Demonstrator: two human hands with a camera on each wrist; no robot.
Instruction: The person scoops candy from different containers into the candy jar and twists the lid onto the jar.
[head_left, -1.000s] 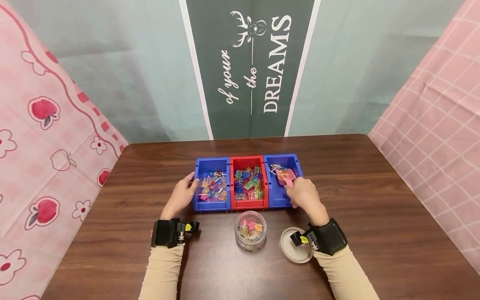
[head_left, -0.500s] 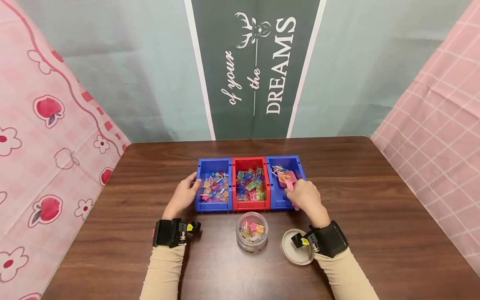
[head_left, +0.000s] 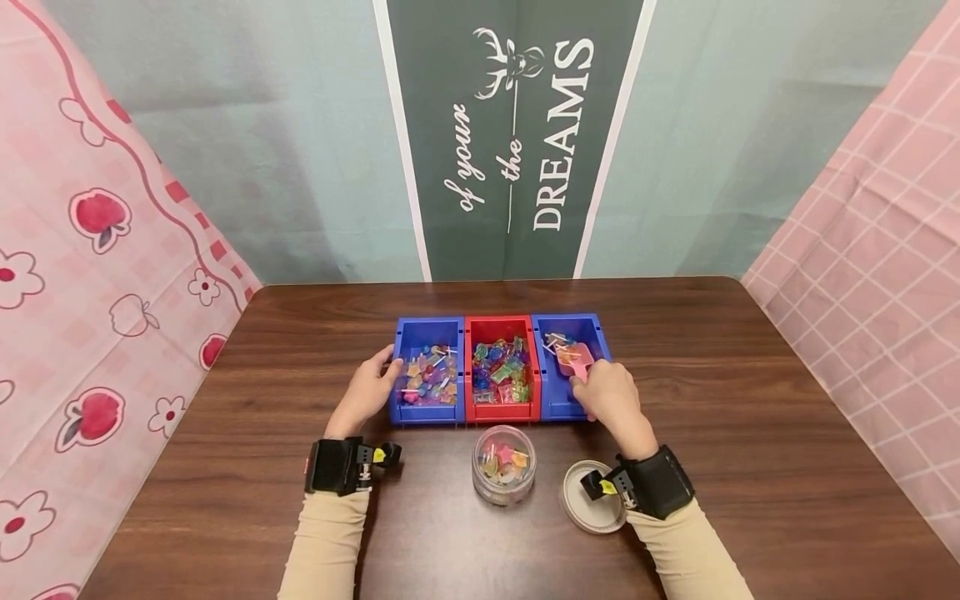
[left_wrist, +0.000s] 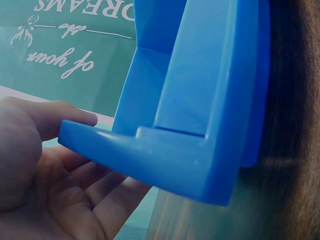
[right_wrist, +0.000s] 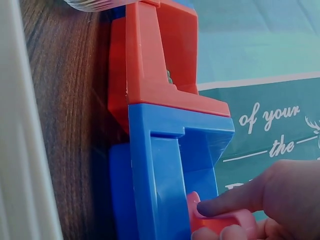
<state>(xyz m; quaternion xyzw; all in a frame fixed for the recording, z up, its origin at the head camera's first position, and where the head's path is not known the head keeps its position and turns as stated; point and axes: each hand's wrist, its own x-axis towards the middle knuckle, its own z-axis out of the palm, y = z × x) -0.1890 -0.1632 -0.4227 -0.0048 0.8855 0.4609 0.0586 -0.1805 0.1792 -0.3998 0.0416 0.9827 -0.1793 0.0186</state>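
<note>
My right hand [head_left: 611, 392] grips the handle of a small pink scoop [head_left: 574, 357] inside the right blue bin [head_left: 557, 396]. Orange pieces lie in the scoop, and stick-shaped pieces lie around and over its far left edge. In the right wrist view, the thumb presses along the pink handle [right_wrist: 230, 218]. My left hand [head_left: 367, 390] holds the left side wall of the left blue bin [head_left: 426, 412], thumb over the rim and fingers outside, as the left wrist view shows. That bin contains mixed small candy-like charms. A red bin [head_left: 502, 412] of colourful wrapped-candy shapes stands between the blue ones.
In front of the red bin stands a clear open jar [head_left: 504, 492] with star-shaped and other small pieces inside. A round pale lid [head_left: 588, 508] lies on the wooden table [head_left: 450, 550], partly beneath my right wrist camera. Cloth curtains hang behind and at both sides.
The head view has shifted slightly. Both hands stay at the bins, and the scoop remains in nearly the same spot in the right blue bin.
</note>
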